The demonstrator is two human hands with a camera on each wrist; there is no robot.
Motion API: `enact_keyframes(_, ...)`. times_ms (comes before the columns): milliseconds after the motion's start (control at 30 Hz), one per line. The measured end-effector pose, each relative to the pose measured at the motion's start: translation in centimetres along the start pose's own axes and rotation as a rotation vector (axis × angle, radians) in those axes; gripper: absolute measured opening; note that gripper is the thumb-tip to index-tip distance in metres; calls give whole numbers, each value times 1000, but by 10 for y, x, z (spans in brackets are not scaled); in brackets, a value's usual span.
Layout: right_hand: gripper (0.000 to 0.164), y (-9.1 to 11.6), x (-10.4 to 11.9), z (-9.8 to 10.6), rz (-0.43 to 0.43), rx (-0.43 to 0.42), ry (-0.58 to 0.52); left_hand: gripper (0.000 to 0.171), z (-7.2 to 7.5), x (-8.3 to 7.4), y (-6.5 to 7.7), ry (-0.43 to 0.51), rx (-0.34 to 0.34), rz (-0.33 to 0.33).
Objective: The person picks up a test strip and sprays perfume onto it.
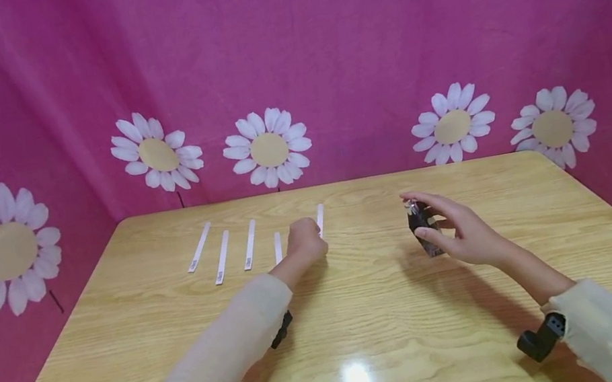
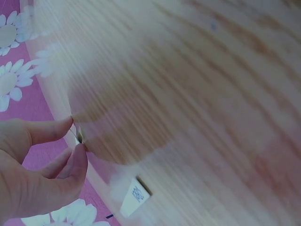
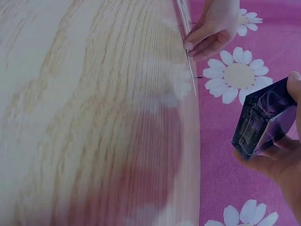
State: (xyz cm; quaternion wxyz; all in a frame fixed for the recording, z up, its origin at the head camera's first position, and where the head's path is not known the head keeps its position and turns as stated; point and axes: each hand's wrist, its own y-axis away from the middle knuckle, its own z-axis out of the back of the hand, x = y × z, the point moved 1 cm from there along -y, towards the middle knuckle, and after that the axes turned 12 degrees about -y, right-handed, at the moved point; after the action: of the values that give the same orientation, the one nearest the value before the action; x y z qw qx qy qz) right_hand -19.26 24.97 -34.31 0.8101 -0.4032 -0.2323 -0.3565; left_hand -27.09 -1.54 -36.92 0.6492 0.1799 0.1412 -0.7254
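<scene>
My left hand (image 1: 305, 242) is over the middle of the table, its thumb and fingers pinching the near end of a narrow white perfume test strip (image 1: 320, 217). Seen from the right wrist, that strip (image 3: 191, 70) runs edge-on from the fingertips. Off to the right, my right hand (image 1: 464, 235) grips a dark glass perfume bottle (image 1: 423, 228) with a clear-looking top. The bottle (image 3: 263, 120) is held tilted above the table, its flat base towards the right wrist camera. A fingertip lies at the bottle's top.
Several more white strips (image 1: 222, 257) lie spaced apart left of my left hand, small dark print at their near ends. The wooden table (image 1: 377, 315) ends at a pink curtain (image 1: 344, 61) with daisies. Each forearm wears a small black camera (image 1: 544, 338).
</scene>
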Motion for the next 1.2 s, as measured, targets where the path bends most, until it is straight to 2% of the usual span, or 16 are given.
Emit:
enact_keyframes(200,59,0,0,1,6,-5,11,44,8,3,-2,-20,21,1)
enact_keyframes(267,59,0,0,2,8,-9,10,37,11,3,-2,-28,1,-6)
enact_keyframes(367,60,1,0,3,6,-13,13,15,14,4,0,-42,-32,-10)
enact_keyframes(400,60,1,0,3,6,-13,10,14,15,5,0,-43,-44,-9)
enact_keyframes(500,60,1,0,3,9,-11,-5,26,16,6,0,-23,-44,9)
enact_keyframes(800,61,2,-1,2,26,-14,-25,31,14,11,-3,130,20,104)
enact_keyframes(1067,60,3,-2,1,-5,-5,-25,23,16,14,-1,77,20,109)
enact_keyframes(1200,58,3,-3,1,-17,-7,-34,20,17,14,1,90,17,96)
